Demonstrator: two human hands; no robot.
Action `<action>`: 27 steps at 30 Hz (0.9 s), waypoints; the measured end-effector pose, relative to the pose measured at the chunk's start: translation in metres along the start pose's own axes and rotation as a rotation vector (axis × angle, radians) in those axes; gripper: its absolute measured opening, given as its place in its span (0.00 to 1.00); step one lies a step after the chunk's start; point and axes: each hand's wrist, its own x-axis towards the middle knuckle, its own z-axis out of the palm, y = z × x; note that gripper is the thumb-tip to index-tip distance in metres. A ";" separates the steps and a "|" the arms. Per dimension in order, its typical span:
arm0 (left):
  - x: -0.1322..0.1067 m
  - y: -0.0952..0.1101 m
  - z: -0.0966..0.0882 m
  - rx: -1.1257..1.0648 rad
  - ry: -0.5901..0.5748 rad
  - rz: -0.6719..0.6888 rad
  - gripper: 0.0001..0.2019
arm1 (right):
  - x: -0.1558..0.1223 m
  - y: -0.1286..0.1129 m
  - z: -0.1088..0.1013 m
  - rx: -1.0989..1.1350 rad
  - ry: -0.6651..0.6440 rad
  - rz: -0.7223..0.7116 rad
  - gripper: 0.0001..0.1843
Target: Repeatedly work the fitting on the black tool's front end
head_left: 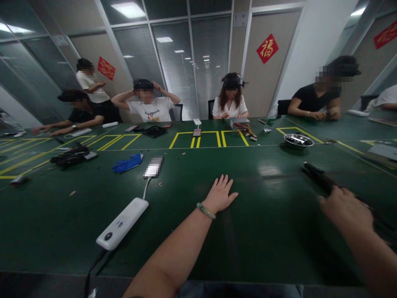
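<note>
My left hand (221,194) lies flat on the green table (266,231), fingers spread, holding nothing; a green bangle sits on its wrist. My right hand (345,211) is at the right, its fingers curled round a long dark tool (319,177) that points away toward the table's middle. The fingers themselves are turned away from me.
A white power bank (121,224) with a cable lies at the left front, a blue glove (127,163) and black gloves (72,157) farther left. A metal bowl (298,140) stands at the back right. Several people sit along the far side and the sides.
</note>
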 end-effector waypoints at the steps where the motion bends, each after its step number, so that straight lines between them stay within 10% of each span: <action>1: 0.000 0.001 0.001 0.007 0.010 0.011 0.34 | -0.004 -0.029 -0.005 0.027 -0.042 -0.077 0.35; 6: -0.002 0.007 0.010 0.064 0.101 0.129 0.29 | -0.033 -0.181 -0.024 0.367 -0.092 -0.632 0.31; 10: -0.002 0.007 0.022 0.180 0.105 0.220 0.28 | -0.062 -0.252 -0.018 0.600 -0.221 -0.977 0.26; 27: 0.003 0.001 0.033 0.026 0.045 0.212 0.33 | -0.073 -0.263 -0.005 0.810 -0.393 -0.991 0.23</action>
